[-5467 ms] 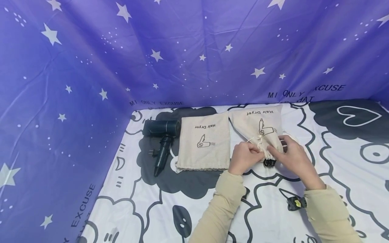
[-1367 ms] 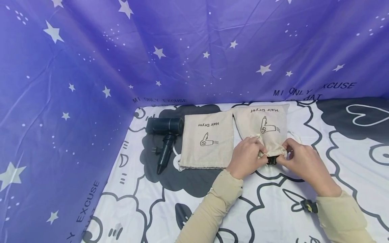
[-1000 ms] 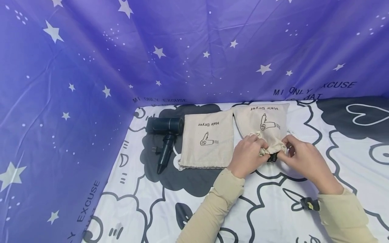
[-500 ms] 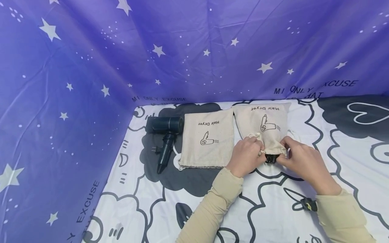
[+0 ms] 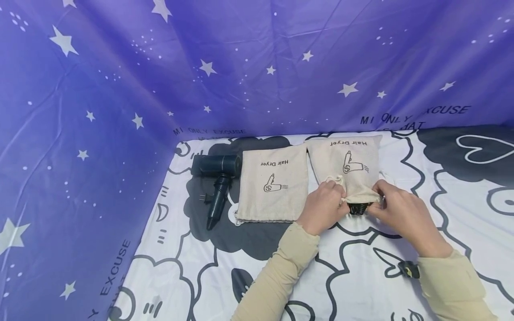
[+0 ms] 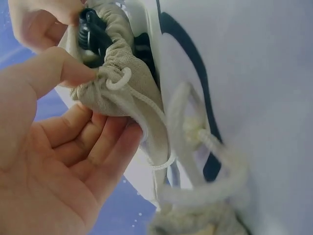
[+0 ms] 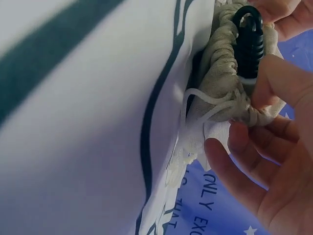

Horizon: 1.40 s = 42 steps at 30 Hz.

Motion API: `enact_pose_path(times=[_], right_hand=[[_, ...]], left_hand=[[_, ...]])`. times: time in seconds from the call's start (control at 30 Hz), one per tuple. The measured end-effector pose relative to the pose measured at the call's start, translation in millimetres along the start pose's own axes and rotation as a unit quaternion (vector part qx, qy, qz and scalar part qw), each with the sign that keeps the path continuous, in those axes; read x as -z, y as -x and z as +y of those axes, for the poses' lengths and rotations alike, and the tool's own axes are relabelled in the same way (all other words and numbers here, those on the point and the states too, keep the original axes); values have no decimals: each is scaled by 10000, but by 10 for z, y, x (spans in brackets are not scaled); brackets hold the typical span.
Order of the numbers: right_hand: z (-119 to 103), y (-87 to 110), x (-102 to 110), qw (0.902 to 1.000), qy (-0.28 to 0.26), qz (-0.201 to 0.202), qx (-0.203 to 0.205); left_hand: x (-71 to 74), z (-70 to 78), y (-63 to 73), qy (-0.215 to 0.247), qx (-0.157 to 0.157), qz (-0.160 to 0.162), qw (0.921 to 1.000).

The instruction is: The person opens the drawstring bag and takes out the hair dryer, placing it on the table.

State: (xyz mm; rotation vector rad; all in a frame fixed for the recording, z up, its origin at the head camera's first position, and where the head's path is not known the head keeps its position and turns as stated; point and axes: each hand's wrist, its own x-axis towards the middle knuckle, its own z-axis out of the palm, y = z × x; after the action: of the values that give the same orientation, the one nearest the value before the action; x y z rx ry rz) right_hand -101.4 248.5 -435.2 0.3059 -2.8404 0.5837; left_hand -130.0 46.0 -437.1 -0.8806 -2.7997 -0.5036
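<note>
The right-hand drawstring bag, cream cloth printed "Hair Dryer", bulges with something inside and has its gathered mouth toward me. Thumb and fingers of my left hand pinch one side of the mouth, and my right hand pinches the other. Between them a black ribbed piece with a loop shows in the opening; the rest of it is hidden by cloth. White drawcord loops out of the hem near my left thumb. In the right wrist view, cord strands hang beside the mouth.
A flat drawstring bag with the same print lies to the left. Beyond it is a dark hair dryer, its plug beside the handle. A purple star-patterned curtain rises behind the patterned tablecloth.
The bunched bag mouth seen at first is now spread wider between both hands, with the black ribbed piece showing in it. My right hand has shifted to the mouth's right edge.
</note>
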Motion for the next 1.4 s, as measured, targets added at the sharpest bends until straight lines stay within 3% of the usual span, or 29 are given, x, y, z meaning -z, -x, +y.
enact_pose_path(times=[0.47, 0.67, 1.03, 1.4], right_hand=[[3, -2, -32, 9993, -272, 209, 145], [-1, 16, -13, 9990, -311, 276, 177], [9, 16, 42, 9992, -271, 252, 157], [70, 37, 65, 9998, -172, 118, 30]], left_hand=[[17, 29, -29, 359, 109, -259, 9990], [-1, 33, -17, 189, 18, -142, 9997], [12, 10, -1, 622, 201, 373, 9972], [28, -24, 43, 583, 420, 147, 9973]])
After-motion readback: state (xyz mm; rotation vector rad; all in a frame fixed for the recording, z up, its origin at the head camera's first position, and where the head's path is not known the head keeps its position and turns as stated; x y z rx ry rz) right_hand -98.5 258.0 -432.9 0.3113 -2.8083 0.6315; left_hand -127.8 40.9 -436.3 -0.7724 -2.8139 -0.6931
